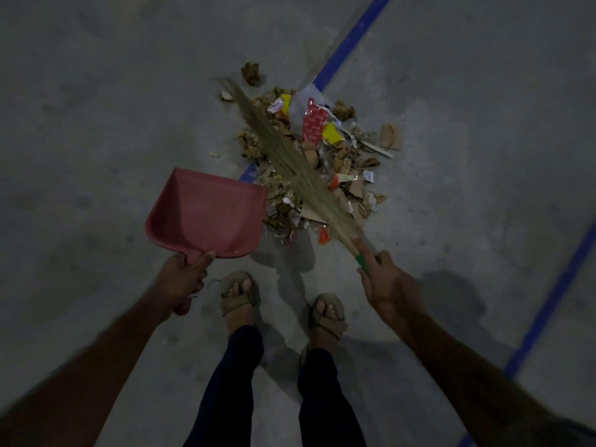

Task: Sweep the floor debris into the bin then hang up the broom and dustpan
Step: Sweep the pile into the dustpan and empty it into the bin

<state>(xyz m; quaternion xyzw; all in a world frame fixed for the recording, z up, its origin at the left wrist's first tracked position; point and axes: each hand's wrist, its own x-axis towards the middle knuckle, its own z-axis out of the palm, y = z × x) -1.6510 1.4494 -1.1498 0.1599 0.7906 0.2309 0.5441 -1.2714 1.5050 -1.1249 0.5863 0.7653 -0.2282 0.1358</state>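
The left hand (183, 279) grips the handle of a pink dustpan (206, 214), its tray bare. Just right lies the debris pile (322, 156) on the floor (96, 124). The broom (290, 162), held by the right hand (387, 285), lies across it.

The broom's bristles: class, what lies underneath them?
Under the broom lies the debris pile of dry leaves, cardboard scraps and wrappers, on the grey floor. Whatever sits directly beneath the bristles is covered.
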